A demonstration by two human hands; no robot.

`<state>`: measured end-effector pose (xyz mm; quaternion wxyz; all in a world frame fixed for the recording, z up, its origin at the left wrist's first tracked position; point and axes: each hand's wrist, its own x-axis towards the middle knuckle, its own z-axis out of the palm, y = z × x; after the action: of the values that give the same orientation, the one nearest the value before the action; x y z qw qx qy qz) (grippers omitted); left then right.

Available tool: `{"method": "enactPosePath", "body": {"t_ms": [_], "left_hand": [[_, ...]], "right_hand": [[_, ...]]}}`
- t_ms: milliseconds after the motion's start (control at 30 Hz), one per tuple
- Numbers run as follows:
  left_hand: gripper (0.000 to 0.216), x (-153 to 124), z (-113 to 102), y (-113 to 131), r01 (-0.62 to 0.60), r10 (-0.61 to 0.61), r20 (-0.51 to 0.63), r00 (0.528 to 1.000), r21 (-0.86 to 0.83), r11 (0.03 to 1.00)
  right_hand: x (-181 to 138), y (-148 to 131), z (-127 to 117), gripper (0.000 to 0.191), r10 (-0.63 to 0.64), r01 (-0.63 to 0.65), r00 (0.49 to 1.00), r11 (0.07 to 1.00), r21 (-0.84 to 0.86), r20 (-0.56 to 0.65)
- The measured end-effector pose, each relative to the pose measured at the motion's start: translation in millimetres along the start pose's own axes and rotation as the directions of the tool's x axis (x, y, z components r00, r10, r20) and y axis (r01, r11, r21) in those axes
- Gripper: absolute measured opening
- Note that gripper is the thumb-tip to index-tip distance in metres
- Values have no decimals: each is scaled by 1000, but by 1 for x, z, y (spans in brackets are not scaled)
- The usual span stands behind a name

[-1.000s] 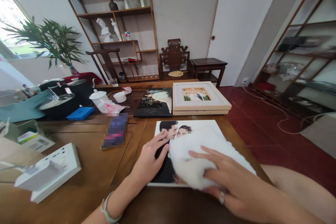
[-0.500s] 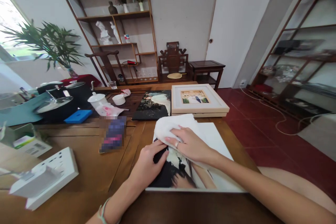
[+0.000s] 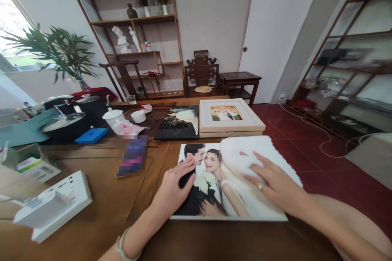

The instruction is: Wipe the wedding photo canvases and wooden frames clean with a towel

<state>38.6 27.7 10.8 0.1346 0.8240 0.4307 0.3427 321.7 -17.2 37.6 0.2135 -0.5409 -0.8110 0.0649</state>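
Note:
A large photo panel (image 3: 211, 206) of a couple in wedding clothes lies flat on the wooden table in front of me. My left hand (image 3: 177, 181) rests on its left side, fingers stretched out and holding nothing. On the panel's right part, my right hand (image 3: 271, 175) grips a white towel (image 3: 237, 153) and presses it against the surface. The towel spreads past the panel's right edge. Motion slightly blurs my right hand, which wears a ring. Behind the panel are a dark photo panel (image 3: 177, 124) and a light wooden picture frame (image 3: 231, 130).
A white power strip (image 3: 65, 200), an opened carton (image 3: 36, 167), a blue box (image 3: 92, 135) and a pixelated packet (image 3: 132, 157) sit on the left. Farther back are a lidded pan (image 3: 65, 124), a white teapot (image 3: 112, 115) and a white cup (image 3: 139, 116).
My right hand has carried the towel rightward across the panel, uncovering the couple's heads. My left hand stays in nearly the same place.

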Motion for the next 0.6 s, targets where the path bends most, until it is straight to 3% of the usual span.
{"method": "enactPosePath", "body": {"t_ms": [100, 200, 300, 433, 600], "left_hand": [[28, 1, 0, 1, -3, 3, 0, 1000, 3, 1000], [29, 1, 0, 1, -8, 8, 7, 1000, 8, 1000], [29, 1, -1, 1, -16, 16, 16, 1000, 15, 1000], [30, 0, -1, -1, -22, 21, 27, 999, 11, 1000], [29, 0, -2, -1, 2, -2, 24, 1000, -6, 1000]], "right_hand": [[-24, -25, 0, 15, -167, 171, 983, 985, -40, 81], [-34, -50, 1, 22, -363, 359, 908, 932, 56, 208], [-27, -60, 4, 26, -483, 451, 847, 874, 183, 220], [0, -46, 0, 24, -356, 324, 910, 931, 169, 213], [31, -6, 8, 25, -139, 141, 988, 990, -21, 60]]}}
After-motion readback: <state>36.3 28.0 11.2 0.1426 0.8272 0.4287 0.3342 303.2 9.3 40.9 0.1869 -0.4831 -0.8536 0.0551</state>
